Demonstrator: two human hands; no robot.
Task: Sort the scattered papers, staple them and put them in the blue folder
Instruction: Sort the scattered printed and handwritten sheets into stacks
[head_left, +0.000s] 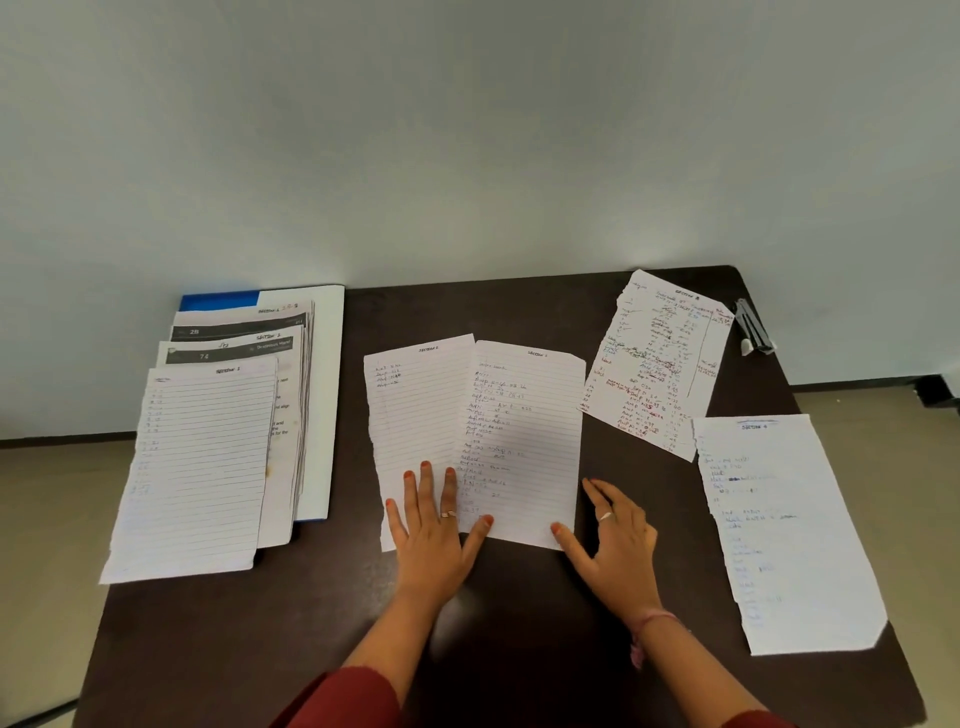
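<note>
Near the table's (519, 623) front edge the left hand (434, 525) presses flat, fingers spread, on two lined sheets (478, 431) while the right hand (610, 535), open, thumbs their corner — still sorting, squaring them comes next, blue folder (221, 300) waiting under the far-left stack (208, 441).

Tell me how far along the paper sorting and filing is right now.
Done: one stack lies on the blue folder. In hand: the left hand presses two overlapping lined sheets; the right hand touches their edge. Left: two loose sheets, stapling with the stapler, filing.
</note>
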